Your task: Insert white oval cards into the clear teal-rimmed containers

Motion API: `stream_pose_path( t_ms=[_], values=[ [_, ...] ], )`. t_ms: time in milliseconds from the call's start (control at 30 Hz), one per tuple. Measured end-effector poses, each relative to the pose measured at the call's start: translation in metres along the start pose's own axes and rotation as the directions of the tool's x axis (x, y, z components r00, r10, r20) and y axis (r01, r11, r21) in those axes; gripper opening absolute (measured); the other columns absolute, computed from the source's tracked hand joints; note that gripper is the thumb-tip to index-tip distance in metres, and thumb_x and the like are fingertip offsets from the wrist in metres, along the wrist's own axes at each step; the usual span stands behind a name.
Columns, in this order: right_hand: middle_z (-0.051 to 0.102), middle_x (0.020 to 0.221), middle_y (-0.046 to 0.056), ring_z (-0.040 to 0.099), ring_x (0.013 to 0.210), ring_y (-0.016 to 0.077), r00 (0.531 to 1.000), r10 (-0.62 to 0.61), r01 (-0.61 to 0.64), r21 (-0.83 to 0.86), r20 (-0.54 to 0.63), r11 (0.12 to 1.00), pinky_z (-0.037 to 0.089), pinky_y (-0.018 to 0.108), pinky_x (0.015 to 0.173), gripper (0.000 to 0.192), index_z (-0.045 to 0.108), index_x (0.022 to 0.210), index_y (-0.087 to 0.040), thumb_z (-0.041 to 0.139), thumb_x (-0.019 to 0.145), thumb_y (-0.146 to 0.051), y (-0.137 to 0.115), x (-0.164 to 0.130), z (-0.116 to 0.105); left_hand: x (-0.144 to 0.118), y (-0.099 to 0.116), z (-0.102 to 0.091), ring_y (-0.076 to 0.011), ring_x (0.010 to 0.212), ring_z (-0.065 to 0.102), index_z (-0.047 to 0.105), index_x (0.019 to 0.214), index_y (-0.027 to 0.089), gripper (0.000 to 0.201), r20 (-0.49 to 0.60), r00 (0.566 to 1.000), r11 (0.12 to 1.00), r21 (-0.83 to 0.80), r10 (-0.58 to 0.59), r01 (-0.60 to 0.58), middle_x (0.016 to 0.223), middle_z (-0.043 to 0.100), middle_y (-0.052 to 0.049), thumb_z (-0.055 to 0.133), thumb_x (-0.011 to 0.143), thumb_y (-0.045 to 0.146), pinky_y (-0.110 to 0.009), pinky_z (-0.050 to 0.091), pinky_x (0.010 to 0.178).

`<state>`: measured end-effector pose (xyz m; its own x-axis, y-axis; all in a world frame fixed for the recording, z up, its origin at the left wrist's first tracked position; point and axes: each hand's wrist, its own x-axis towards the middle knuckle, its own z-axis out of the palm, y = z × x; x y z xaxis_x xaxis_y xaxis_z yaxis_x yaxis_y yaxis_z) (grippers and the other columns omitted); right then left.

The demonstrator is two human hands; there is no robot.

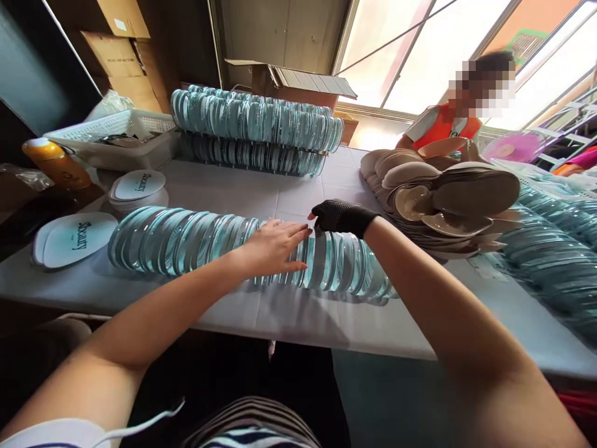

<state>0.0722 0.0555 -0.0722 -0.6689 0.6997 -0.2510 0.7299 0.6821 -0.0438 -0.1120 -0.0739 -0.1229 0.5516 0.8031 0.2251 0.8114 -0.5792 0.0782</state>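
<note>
A long row of round, bluish glassy discs (pixel 186 242) stands on edge across the white-covered table. My left hand (pixel 277 246), bare, lies over the top of this row with its fingers stretched toward the right. Just beyond its fingertips, my right hand (pixel 340 216) wears a black glove with bare fingertips. Its fingers are curled at the upper back rim of the discs, and whatever they hold is hidden. Left of the row lie stacked white oval cards (pixel 77 239) printed with dark lettering, and a smaller pile of round white cards (pixel 140 185).
More discs (pixel 256 124) stand in stacked rows at the back. A heap of beige oval pieces (pixel 448 193) is on the right, beside further disc rows (pixel 550 249). At back left are a white basket (pixel 153 146) and an orange bottle (pixel 58 163). A person in an orange vest (pixel 459 126) is across the table.
</note>
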Motion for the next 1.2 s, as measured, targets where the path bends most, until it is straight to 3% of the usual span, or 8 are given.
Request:
stream_pose_path(
  t_ms=[167, 433, 667, 800, 900, 1033, 1133, 1200],
  values=[
    [0.072, 0.077, 0.001, 0.061, 0.064, 0.0117, 0.981, -0.109, 0.114, -0.026, 0.158, 0.993, 0.043, 0.021, 0.061, 0.049, 0.068, 0.116, -0.015, 0.063, 0.068, -0.009, -0.013, 0.019, -0.007, 0.000, -0.002, 0.009, -0.0278, 0.133, 0.042, 0.032, 0.147, 0.024, 0.076, -0.027, 1.000, 1.000, 0.005, 0.016, -0.015, 0.149, 0.042, -0.009, 0.053, 0.084, 0.061, -0.043, 0.028, 0.110],
    [0.073, 0.085, 0.002, 0.065, 0.079, 0.0150, 0.961, -0.193, 0.197, 0.004, -0.196, 0.980, 0.044, 0.022, 0.073, 0.030, 0.073, 0.099, -0.016, 0.058, 0.073, -0.013, -0.013, -0.028, 0.007, 0.000, 0.000, 0.006, -0.0270, 0.135, 0.040, 0.033, 0.146, 0.023, 0.071, -0.004, 1.000, 1.000, -0.022, -0.015, 0.015, 0.150, 0.042, -0.007, 0.050, 0.086, 0.058, -0.044, 0.026, 0.110],
    [0.070, 0.090, 0.007, 0.063, 0.074, 0.0166, 0.940, -0.089, 0.095, 0.001, -0.329, 0.996, 0.041, 0.024, 0.063, 0.020, 0.071, 0.091, -0.017, 0.053, 0.083, -0.020, -0.063, -0.107, 0.101, 0.001, -0.002, 0.007, -0.0267, 0.132, 0.043, 0.034, 0.146, 0.026, 0.072, 0.009, 0.999, 0.999, -0.029, -0.031, 0.031, 0.150, 0.042, -0.006, 0.051, 0.085, 0.059, -0.041, 0.025, 0.110],
    [0.071, 0.101, 0.009, 0.066, 0.087, 0.0213, 0.950, 0.027, -0.061, -0.101, -0.312, 0.993, 0.046, 0.030, 0.073, 0.032, 0.071, 0.103, -0.020, 0.039, 0.096, -0.023, -0.089, -0.119, 0.169, 0.001, -0.006, 0.007, -0.0269, 0.132, 0.043, 0.033, 0.146, 0.027, 0.074, 0.033, 0.999, 0.999, -0.031, -0.008, 0.009, 0.151, 0.041, -0.006, 0.051, 0.084, 0.063, -0.039, 0.026, 0.110],
    [0.071, 0.110, 0.010, 0.066, 0.094, 0.0240, 0.950, 0.058, -0.090, -0.090, -0.307, 0.992, 0.048, 0.036, 0.082, 0.038, 0.069, 0.111, -0.022, 0.034, 0.099, -0.025, -0.094, -0.119, 0.191, -0.003, -0.010, 0.005, -0.0272, 0.133, 0.042, 0.032, 0.147, 0.026, 0.075, 0.035, 0.999, 1.000, -0.027, 0.003, -0.002, 0.151, 0.040, -0.007, 0.051, 0.084, 0.063, -0.039, 0.025, 0.110],
    [0.073, 0.104, 0.005, 0.067, 0.087, 0.0217, 0.957, -0.029, 0.024, -0.021, -0.288, 1.000, 0.050, 0.033, 0.077, 0.033, 0.069, 0.113, -0.026, 0.041, 0.096, -0.026, -0.074, -0.128, 0.154, -0.009, -0.016, -0.006, -0.0271, 0.134, 0.041, 0.035, 0.146, 0.023, 0.074, 0.063, 0.998, 1.000, -0.024, -0.008, 0.009, 0.150, 0.041, -0.008, 0.050, 0.086, 0.063, -0.039, 0.027, 0.110],
    [0.071, 0.110, 0.007, 0.066, 0.096, 0.0206, 0.849, 0.137, -0.140, 0.032, -0.510, 0.990, 0.049, 0.031, 0.083, 0.035, 0.065, 0.120, -0.023, 0.041, 0.096, -0.028, -0.040, -0.122, 0.090, -0.003, -0.010, -0.012, -0.0274, 0.139, 0.035, 0.037, 0.145, 0.020, 0.071, 0.077, 0.997, 1.000, -0.024, -0.011, 0.013, 0.151, 0.039, -0.010, 0.046, 0.088, 0.062, -0.040, 0.027, 0.112],
    [0.070, 0.112, 0.009, 0.065, 0.100, 0.0224, 0.839, 0.219, -0.245, 0.013, -0.498, 0.969, 0.048, 0.032, 0.086, 0.037, 0.062, 0.126, -0.022, 0.046, 0.094, -0.031, -0.017, -0.102, 0.049, 0.005, 0.000, -0.009, -0.0269, 0.142, 0.029, 0.035, 0.146, 0.019, 0.071, 0.052, 0.999, 0.999, -0.034, 0.013, -0.011, 0.153, 0.036, -0.011, 0.044, 0.090, 0.061, -0.040, 0.024, 0.114]
  ],
)
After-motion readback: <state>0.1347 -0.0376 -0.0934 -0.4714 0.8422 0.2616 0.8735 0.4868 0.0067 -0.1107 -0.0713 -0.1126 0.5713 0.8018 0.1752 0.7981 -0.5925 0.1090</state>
